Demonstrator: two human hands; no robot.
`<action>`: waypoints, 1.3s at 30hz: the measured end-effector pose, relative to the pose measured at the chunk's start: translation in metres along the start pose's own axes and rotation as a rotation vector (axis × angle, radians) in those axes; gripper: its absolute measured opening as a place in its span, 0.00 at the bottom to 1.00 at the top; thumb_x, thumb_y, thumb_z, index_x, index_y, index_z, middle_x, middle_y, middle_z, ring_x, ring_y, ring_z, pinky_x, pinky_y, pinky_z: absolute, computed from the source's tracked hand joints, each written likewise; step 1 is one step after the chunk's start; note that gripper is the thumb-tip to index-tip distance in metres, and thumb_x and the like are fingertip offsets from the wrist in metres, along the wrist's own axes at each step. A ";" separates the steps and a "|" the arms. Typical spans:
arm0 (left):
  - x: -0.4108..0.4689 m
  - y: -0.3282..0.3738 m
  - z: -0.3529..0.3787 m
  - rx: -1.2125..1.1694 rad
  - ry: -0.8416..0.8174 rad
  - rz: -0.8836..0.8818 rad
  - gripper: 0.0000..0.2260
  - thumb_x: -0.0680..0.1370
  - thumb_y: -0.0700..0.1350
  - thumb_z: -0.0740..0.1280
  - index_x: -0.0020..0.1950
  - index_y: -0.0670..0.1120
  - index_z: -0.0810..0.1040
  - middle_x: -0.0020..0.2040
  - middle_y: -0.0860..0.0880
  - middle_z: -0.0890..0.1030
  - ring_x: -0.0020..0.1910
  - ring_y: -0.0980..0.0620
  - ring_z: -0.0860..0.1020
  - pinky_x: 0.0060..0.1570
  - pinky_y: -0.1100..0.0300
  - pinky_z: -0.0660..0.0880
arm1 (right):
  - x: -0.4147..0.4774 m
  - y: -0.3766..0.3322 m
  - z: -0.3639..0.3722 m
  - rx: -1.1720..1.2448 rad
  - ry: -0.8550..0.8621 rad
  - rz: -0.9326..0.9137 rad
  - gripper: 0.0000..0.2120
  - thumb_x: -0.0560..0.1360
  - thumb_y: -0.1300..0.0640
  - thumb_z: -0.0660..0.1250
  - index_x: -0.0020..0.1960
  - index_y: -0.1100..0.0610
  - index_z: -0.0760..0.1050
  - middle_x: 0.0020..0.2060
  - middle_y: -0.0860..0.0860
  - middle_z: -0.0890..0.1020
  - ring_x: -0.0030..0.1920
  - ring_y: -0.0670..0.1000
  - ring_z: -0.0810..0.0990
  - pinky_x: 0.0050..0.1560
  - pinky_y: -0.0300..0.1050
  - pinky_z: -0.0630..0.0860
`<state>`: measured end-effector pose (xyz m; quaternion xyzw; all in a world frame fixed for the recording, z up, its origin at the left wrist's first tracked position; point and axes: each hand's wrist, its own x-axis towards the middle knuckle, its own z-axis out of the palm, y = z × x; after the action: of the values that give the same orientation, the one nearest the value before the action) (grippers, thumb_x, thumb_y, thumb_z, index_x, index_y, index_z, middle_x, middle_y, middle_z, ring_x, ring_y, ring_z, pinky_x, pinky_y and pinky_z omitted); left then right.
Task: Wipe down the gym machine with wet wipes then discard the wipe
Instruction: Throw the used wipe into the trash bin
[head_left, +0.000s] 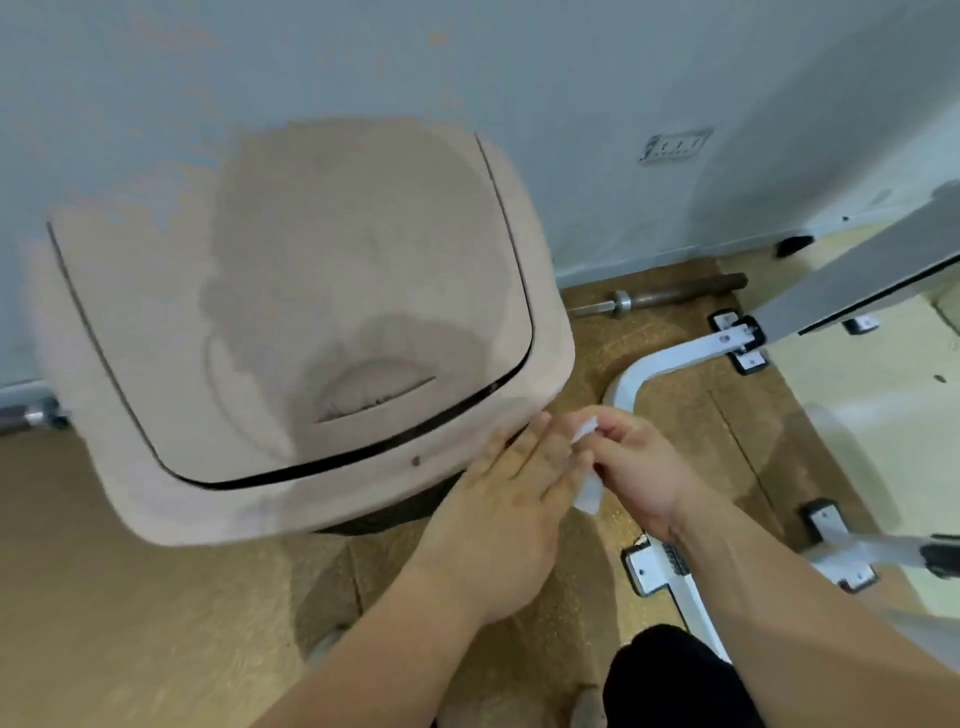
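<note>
A beige trash bin with a closed swing lid stands against the wall, filling the left and middle of the view. My left hand lies flat, fingers together, on the bin's front right corner. Right beside it, my right hand pinches a small white wet wipe, which shows between the two hands. The white frame of the gym machine curves along the floor at the right, with a grey beam slanting above it.
A metal barbell bar lies along the wall base behind the bin. Bolted foot plates hold the frame to the brown cork-like floor. A wall socket is up on the right. My dark trouser leg shows at the bottom.
</note>
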<state>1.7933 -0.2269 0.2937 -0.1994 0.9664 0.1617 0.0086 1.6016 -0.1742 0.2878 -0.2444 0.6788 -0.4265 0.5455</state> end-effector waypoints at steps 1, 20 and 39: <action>-0.006 -0.002 -0.022 -0.011 -0.005 -0.020 0.33 0.80 0.51 0.61 0.83 0.51 0.51 0.84 0.44 0.45 0.82 0.44 0.47 0.77 0.45 0.45 | -0.011 -0.019 0.008 -0.021 0.054 0.010 0.09 0.81 0.66 0.66 0.50 0.58 0.84 0.45 0.58 0.85 0.45 0.53 0.83 0.46 0.47 0.81; -0.072 -0.125 -0.216 -0.046 -0.606 -0.513 0.30 0.82 0.58 0.58 0.82 0.51 0.55 0.83 0.46 0.53 0.78 0.42 0.58 0.75 0.44 0.60 | -0.027 -0.206 0.102 -0.426 0.277 0.136 0.13 0.80 0.67 0.61 0.47 0.54 0.82 0.43 0.45 0.80 0.42 0.47 0.76 0.41 0.42 0.73; -0.046 -0.166 -0.183 -0.201 -0.567 -0.795 0.31 0.80 0.62 0.60 0.80 0.53 0.58 0.83 0.50 0.39 0.75 0.40 0.61 0.67 0.46 0.70 | 0.062 -0.171 0.111 -1.327 -0.464 0.407 0.21 0.82 0.48 0.59 0.73 0.53 0.70 0.69 0.57 0.74 0.67 0.61 0.73 0.68 0.59 0.72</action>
<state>1.9094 -0.4114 0.4194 -0.5003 0.7550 0.2861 0.3129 1.6660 -0.3465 0.3954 -0.4765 0.6932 0.2472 0.4809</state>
